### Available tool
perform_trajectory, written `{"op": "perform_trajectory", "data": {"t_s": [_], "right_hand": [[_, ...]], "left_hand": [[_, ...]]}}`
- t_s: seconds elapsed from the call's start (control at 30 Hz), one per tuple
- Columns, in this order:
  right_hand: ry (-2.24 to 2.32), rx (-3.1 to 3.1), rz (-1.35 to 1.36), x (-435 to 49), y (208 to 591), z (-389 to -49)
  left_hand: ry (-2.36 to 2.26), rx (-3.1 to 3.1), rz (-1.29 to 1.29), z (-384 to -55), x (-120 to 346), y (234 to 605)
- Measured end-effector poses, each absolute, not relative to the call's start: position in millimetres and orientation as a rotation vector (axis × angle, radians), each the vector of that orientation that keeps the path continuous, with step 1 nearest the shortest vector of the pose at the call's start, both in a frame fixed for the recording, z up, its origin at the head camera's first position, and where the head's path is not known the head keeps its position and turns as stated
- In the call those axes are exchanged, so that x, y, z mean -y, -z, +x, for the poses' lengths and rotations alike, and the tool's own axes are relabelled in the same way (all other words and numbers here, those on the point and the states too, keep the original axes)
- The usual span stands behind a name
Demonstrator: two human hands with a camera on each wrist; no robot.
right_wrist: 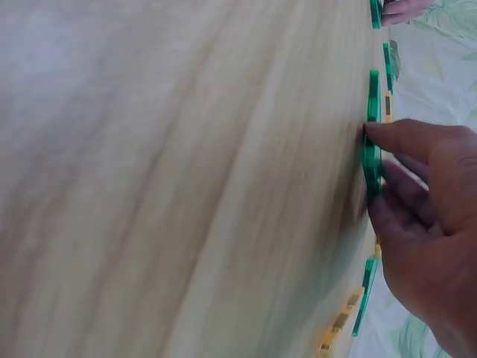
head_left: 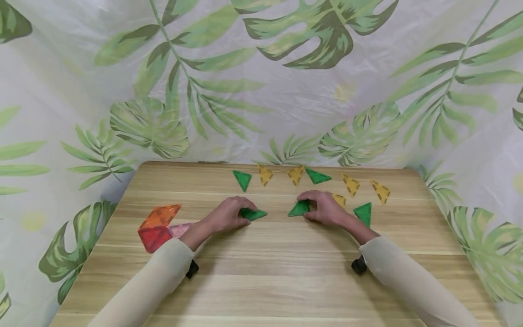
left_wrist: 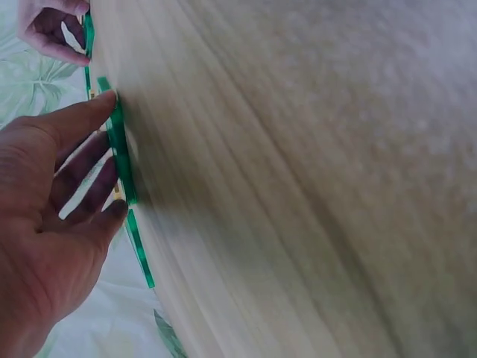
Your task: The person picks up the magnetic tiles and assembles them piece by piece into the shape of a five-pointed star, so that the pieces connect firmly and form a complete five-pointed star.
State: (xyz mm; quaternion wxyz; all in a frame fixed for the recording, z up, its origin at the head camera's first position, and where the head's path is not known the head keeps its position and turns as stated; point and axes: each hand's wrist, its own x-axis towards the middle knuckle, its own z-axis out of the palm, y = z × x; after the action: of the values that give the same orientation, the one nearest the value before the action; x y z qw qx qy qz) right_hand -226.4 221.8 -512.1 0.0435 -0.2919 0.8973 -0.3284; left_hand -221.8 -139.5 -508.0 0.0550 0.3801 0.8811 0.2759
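Note:
Near the middle of the table my left hand (head_left: 229, 213) pinches a green triangle tile (head_left: 257, 214) by its edges, its pointed end facing right. Across a short gap, my right hand (head_left: 324, 208) grips another green triangle tile (head_left: 299, 208) between thumb and fingers, with its point facing left. The left wrist view has the first tile edge-on, the thumb and a finger (left_wrist: 112, 212) at its two ends. Seen from the right wrist, the other tile (right_wrist: 370, 142) stays low at the wood, partly covered by the fingers.
Behind the hands lie green triangles (head_left: 243, 180) (head_left: 318, 175) and several yellow triangles (head_left: 350, 185). Another green triangle (head_left: 363, 213) lies by the right wrist. Orange (head_left: 160, 216), red (head_left: 154, 238) and pink (head_left: 178, 229) tiles sit together at left. A leaf-print cloth (head_left: 286, 118) hangs behind the table.

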Motion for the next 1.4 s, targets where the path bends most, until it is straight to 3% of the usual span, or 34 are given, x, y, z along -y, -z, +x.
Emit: {"op": "perform_trajectory", "data": {"t_s": [0.3,0.73,1.4], "right_hand": [[0.989,-2.778,-0.956,-224.4,518.3,-216.9],[0.852,-2.981,-0.621,-204.4,520.2,-204.5],[0.87,-2.986,-0.596,-188.6,521.4,-203.3]], "left_hand": [[-0.815,-2.632,1.208,-216.3,140.2,505.4],[-0.733,-2.877,0.834,-206.5,135.8,503.2],[-0.908,-2.643,1.0,-224.2,139.5,506.4]]}}
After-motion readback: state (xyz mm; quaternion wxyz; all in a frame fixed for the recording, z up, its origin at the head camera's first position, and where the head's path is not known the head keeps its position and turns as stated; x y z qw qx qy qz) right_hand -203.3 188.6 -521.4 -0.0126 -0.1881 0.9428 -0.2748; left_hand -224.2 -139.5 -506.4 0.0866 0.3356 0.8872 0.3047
